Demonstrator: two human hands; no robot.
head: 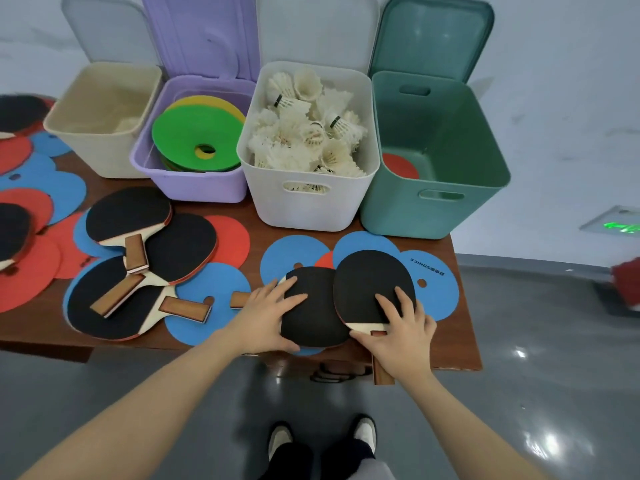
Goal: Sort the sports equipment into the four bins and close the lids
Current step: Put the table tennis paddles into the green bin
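Note:
Two black-faced table tennis paddles overlap at the table's front edge. My left hand [268, 315] lies on the left paddle [313, 313], fingers spread flat on its face, thumb along its near edge. My right hand [401, 332] rests on the neck of the right paddle [369, 278]; its handle [382, 374] sticks out past the table edge. Behind stand four open bins: beige [57, 128], purple [199, 188] with green and yellow discs [187, 133], white [304, 211] full of shuttlecocks [304, 133], green [436, 211] holding a red disc [400, 166].
Three more paddles [138, 265] lie crossed to the left on blue discs [214, 289] and red discs [230, 237]. More discs and paddles cover the far left. A blue disc [433, 282] lies by the right corner. All four lids stand upright against the wall.

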